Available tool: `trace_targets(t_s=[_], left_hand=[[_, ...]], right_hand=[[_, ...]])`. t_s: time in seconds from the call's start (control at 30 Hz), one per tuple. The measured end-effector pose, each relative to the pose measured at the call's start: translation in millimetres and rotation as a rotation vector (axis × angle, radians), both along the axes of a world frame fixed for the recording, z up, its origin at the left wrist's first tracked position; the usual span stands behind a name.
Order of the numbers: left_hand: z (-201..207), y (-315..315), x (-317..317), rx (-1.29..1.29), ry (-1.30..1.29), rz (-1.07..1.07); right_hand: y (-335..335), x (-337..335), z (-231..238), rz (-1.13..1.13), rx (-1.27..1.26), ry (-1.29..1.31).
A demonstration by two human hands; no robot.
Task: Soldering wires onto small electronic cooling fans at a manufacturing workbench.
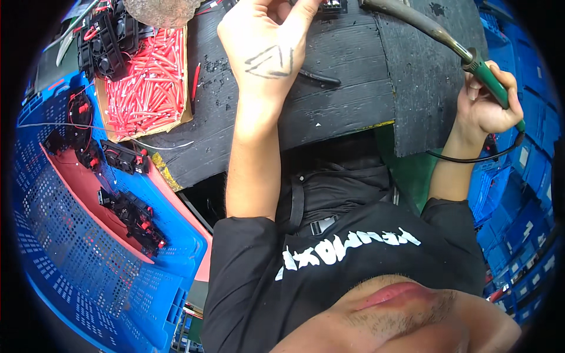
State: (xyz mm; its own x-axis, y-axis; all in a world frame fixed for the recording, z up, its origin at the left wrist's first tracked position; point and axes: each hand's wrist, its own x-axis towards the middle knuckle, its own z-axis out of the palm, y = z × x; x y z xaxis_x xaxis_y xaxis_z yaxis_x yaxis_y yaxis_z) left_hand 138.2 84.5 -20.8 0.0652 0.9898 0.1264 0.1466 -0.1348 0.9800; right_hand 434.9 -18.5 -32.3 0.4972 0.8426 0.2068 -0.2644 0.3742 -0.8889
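Note:
A large soldering iron (485,79) with a green handle and a long metal shaft is gripped in my right hand (494,106), at the right edge of the bench. Its shaft slants up and left, and its front end reaches the top of the view. My left hand (265,53) is at the top middle, back upward, with a triangle drawn on it. Its fingers are curled and partly cut off by the upper edge. Beside its thumb, a small black part with red bits (332,6) shows only in part; what the fingers pinch is hidden.
A carton of red sleeved pieces (147,94) stands on the dark bench (341,112) at left, with black fan-like units (103,44) by it. A blue crate (106,276) holds black assemblies (138,220). The iron's black cable (471,160) loops below my right hand.

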Motion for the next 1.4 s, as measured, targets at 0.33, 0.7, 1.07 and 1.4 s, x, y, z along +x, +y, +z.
trace_targets(t_s=[0.33, 0.7, 1.07, 1.4], left_hand=[[-4.0, 2.5, -3.1, -0.014, -0.054, -0.023], [-7.8, 4.1, -1.4, 0.016, -0.087, -0.037], [-8.8, 5.9, -4.4, 0.048, -0.128, -0.037], [-8.3, 5.8, -3.2, 0.046, -0.248, -0.058]], right_hand=[[-11.8, -17.4, -3.7, -0.064, -0.04, -0.107], [-14.5, -23.9, 1.7, -0.066, -0.049, -0.209], [-16.8, -31.9, 4.3, -0.034, -0.01, -0.31], [-18.7, -40.0, 4.3, -0.08, 0.011, -0.34]])
